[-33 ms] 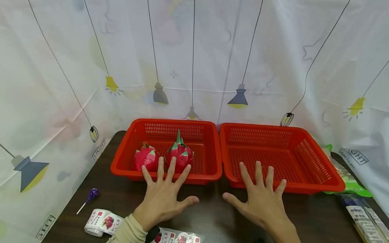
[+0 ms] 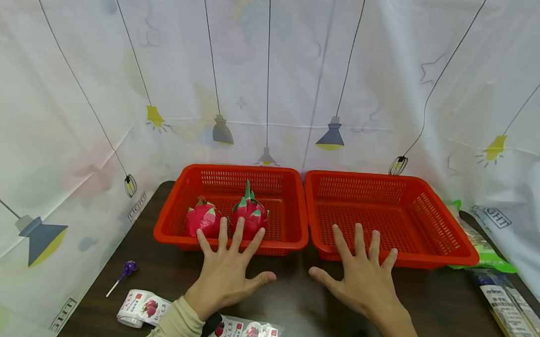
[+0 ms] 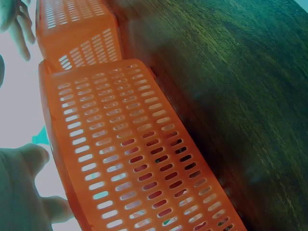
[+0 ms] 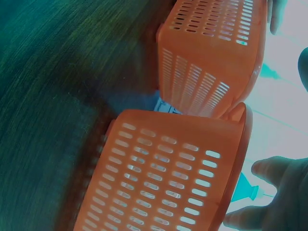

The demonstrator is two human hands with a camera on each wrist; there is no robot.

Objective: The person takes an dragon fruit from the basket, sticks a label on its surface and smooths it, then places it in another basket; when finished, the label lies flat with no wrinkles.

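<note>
Two red plastic baskets stand side by side on a dark wooden table. In the left basket (image 2: 286, 223) sit two dragon fruits, a rounder one (image 2: 202, 220) and one with a tall green tip (image 2: 252, 218). My left hand (image 2: 226, 273) hovers with fingers spread before the left basket, its fingertips overlapping the near rim and fruits in the head view. Fingers spread too, my right hand (image 2: 364, 281) is in front of the right basket (image 2: 428, 253), which has nothing in it. Both wrist views show the baskets' slotted walls (image 3: 120, 144) beside the fingers. Neither hand holds anything.
A purple-wrapped lollipop (image 2: 123, 276) lies at the left. Near my left forearm is a roll of dragon fruit stickers (image 2: 135, 307), its strip running under the wrist. Right of the baskets lie a green-and-clear bag (image 2: 490, 255) and a flat clear package (image 2: 511, 306). A printed curtain hangs behind.
</note>
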